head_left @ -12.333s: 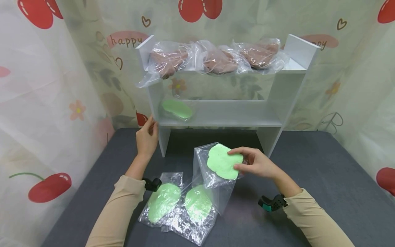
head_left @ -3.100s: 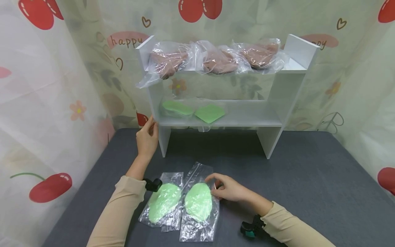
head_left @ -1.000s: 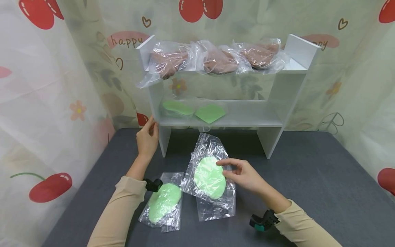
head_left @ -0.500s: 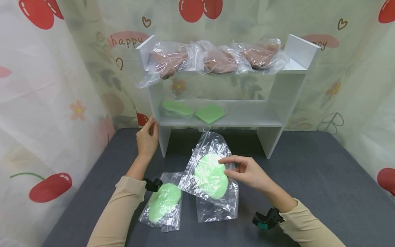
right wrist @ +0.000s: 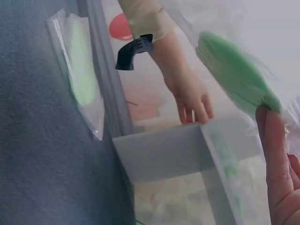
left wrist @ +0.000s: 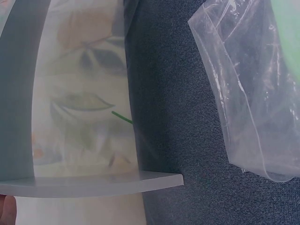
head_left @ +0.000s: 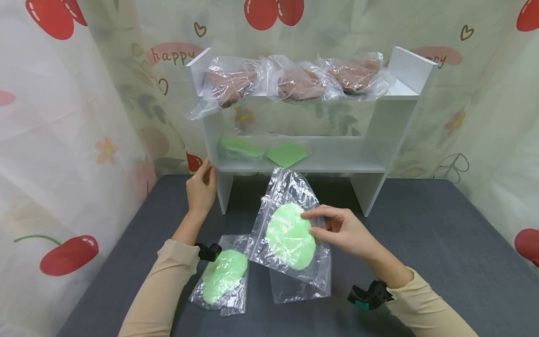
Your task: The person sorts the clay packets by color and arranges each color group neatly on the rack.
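My right hand pinches a resealable plastic bag with a flat, rounded light green piece inside. It is raised above the table, in front of the white shelf. In the right wrist view the green piece shows nearly edge-on at my fingertips. My left hand touches the outer side and front edge of the shelf's left panel; the right wrist view shows its fingers against that panel. Another bagged green piece lies on the table beside my left forearm.
Two bagged green pieces, one oblong and one angular, lie at the left of the lower shelf. Three bags of brown lumps line the top. The dark table extends right; a printed curtain hangs behind.
The angular bagged piece has come to rest on the lower shelf. Since then my right hand has lifted another bag from the table, moving slightly up and right. My left hand has stayed put.
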Demonstrator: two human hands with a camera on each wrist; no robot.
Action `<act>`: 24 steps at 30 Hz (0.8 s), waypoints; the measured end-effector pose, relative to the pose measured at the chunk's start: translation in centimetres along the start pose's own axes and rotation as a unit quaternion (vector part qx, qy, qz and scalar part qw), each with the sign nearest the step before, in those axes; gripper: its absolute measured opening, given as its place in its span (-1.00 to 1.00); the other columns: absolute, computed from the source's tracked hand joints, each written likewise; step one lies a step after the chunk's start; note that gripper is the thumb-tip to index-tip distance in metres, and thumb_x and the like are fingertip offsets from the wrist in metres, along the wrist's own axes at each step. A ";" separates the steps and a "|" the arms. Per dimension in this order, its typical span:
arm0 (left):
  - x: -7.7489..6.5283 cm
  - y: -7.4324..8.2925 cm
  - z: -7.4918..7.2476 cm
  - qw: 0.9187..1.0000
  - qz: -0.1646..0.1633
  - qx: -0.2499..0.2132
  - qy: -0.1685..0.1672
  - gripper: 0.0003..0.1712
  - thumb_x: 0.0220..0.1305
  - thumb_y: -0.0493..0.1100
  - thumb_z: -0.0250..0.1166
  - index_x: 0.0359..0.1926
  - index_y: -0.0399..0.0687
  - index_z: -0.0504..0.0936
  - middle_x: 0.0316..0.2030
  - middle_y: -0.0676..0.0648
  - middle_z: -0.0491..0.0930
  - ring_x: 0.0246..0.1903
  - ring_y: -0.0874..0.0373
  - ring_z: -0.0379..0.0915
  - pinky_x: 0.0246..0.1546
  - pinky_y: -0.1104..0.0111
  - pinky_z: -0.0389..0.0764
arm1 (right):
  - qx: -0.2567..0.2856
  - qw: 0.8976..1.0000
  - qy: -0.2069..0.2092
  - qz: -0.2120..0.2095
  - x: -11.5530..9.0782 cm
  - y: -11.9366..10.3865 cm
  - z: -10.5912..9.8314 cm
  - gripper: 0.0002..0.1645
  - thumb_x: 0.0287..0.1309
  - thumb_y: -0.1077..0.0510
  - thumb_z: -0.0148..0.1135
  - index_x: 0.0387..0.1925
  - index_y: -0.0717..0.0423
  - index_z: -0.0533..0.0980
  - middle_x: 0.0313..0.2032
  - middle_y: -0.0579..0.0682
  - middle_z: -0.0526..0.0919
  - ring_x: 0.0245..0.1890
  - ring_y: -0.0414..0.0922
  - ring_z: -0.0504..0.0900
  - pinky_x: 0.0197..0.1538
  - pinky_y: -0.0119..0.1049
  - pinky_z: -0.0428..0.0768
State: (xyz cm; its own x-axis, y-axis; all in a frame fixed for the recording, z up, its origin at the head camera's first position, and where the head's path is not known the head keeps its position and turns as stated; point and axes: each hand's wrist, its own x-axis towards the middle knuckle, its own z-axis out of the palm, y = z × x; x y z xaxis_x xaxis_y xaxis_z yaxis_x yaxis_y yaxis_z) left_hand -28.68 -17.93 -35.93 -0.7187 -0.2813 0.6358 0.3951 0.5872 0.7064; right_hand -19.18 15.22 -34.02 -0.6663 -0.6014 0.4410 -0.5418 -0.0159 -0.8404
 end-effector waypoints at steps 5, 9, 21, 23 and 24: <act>0.0 0.0 0.0 1.000 0.000 0.004 0.002 -0.57 0.31 -0.24 0.15 0.19 -0.15 0.48 -0.15 -0.32 0.66 -0.23 -0.16 0.65 -0.23 0.06 0.63 | 0.006 1.000 0.019 -0.004 0.5 -0.2 -0.7 -0.62 0.13 0.46 0.13 0.02 0.39 0.47 -0.12 -0.24 0.58 -0.69 -0.25 0.38 -0.57 -0.36 0.49; 0.0 0.0 0.0 1.000 0.002 0.007 0.003 -0.57 0.31 -0.24 0.15 0.19 -0.14 0.48 -0.15 -0.32 0.66 -0.24 -0.15 0.66 -0.24 0.06 0.63 | 0.027 0.999 0.034 0.008 0.8 -0.3 -1.3 -0.59 0.15 0.44 0.12 0.05 0.20 0.51 -0.09 -0.25 0.59 -0.58 -0.33 0.54 -0.42 -0.41 0.59; -0.1 0.0 0.0 1.000 0.006 0.000 0.004 -0.56 0.31 -0.25 0.15 0.21 -0.11 0.47 -0.14 -0.32 0.65 -0.25 -0.16 0.66 -0.26 0.06 0.63 | 0.029 0.989 0.122 0.073 1.2 -0.3 -2.2 -0.52 0.16 0.37 0.16 0.13 0.09 0.46 0.04 -0.22 0.50 -0.44 -0.33 0.59 -0.27 -0.45 0.60; -0.1 0.0 0.0 1.000 0.008 -0.002 0.004 -0.56 0.31 -0.25 0.15 0.21 -0.10 0.47 -0.14 -0.32 0.65 -0.25 -0.16 0.65 -0.26 0.06 0.63 | 0.040 0.987 0.137 0.068 1.3 -0.2 -2.4 -0.51 0.16 0.38 0.14 0.13 0.05 0.47 0.06 -0.19 0.48 -0.42 -0.33 0.59 -0.26 -0.47 0.60; -0.1 0.0 0.0 1.000 0.008 -0.002 0.004 -0.56 0.31 -0.25 0.15 0.21 -0.10 0.47 -0.14 -0.32 0.65 -0.24 -0.16 0.65 -0.26 0.06 0.63 | 0.046 0.986 0.146 0.066 1.4 -0.2 -2.6 -0.51 0.16 0.39 0.14 0.12 0.02 0.47 0.07 -0.18 0.47 -0.41 -0.33 0.59 -0.25 -0.48 0.60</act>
State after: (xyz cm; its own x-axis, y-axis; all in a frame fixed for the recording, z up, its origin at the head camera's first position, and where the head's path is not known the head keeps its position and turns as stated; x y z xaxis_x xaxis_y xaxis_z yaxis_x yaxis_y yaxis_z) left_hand -28.63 -17.88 -35.97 -0.7074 -0.2784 0.6496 0.4092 0.5881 0.6976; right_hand -21.33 16.41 -32.41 -0.8540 -0.3485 0.3862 -0.4008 -0.0325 -0.9156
